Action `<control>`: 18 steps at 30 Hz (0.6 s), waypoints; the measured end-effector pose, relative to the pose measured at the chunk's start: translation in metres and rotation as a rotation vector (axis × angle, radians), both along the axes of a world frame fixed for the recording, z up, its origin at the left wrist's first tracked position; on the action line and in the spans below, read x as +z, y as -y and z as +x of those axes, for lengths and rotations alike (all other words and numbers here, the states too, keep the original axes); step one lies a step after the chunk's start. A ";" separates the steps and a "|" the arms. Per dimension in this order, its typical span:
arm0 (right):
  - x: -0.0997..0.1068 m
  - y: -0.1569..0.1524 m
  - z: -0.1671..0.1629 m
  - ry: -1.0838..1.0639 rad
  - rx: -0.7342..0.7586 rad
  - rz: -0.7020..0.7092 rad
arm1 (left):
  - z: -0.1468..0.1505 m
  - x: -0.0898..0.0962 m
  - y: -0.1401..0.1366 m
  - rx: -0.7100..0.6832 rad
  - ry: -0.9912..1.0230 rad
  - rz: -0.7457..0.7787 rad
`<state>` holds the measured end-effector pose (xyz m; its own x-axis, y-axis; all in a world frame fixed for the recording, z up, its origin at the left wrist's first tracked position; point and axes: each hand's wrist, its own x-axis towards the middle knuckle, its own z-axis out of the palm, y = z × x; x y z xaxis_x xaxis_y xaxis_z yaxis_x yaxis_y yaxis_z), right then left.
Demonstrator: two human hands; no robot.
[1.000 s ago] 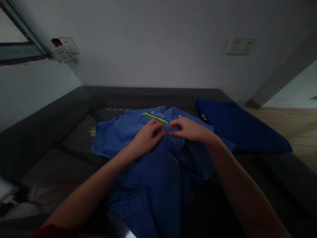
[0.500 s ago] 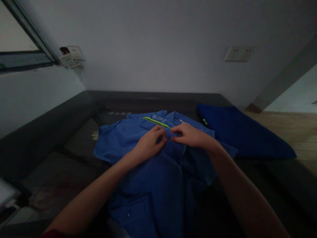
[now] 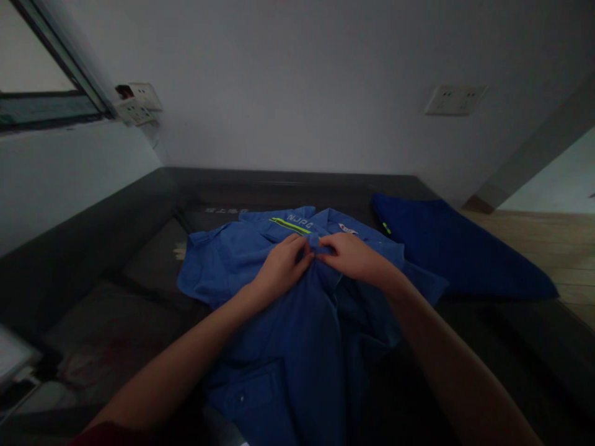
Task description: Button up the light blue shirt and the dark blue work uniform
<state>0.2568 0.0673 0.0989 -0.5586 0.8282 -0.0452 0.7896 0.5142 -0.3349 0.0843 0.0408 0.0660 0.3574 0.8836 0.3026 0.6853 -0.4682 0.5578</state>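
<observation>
A blue work jacket (image 3: pixel 297 322) with a neon-yellow stripe and the white letters NJPC on its chest lies spread out before me. Both of my hands pinch its front edges near the chest. My left hand (image 3: pixel 284 261) grips the cloth just below the stripe, fingertips curled together. Close beside it, my right hand (image 3: pixel 349 257) pinches the opposite front edge under a small white and red badge (image 3: pixel 347 228). The fingertips nearly meet, and what lies between them, perhaps a fastening, is too small to make out. A pocket flap (image 3: pixel 246 393) with a snap shows lower down.
A folded dark-blue cloth (image 3: pixel 460 254) lies to the right of the jacket. The dark surface has a raised rim (image 3: pixel 288 177) along the wall. Wall sockets (image 3: pixel 455 100) sit above, with more sockets (image 3: pixel 139 104) at the left corner. A white object (image 3: pixel 16 356) stands at the left edge.
My right hand has moved slightly left, bringing its fingertips closer to my left hand's. The jacket's front edges are drawn together between them. The view has shifted slightly.
</observation>
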 end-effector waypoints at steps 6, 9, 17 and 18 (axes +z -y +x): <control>0.004 -0.002 0.007 -0.016 -0.033 0.001 | -0.007 0.006 -0.004 -0.055 0.203 -0.164; 0.006 -0.001 0.008 -0.059 -0.005 -0.025 | -0.007 0.004 -0.005 -0.044 0.237 -0.170; 0.008 0.000 0.009 -0.068 0.077 -0.005 | -0.005 0.004 -0.005 -0.064 0.137 -0.058; 0.008 0.000 0.010 -0.059 0.087 -0.004 | -0.005 0.005 -0.004 -0.071 0.125 -0.039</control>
<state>0.2664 0.0670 0.1071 -0.6302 0.7763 -0.0130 0.7207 0.5787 -0.3816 0.0798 0.0453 0.0709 0.3808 0.8694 0.3149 0.5753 -0.4894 0.6553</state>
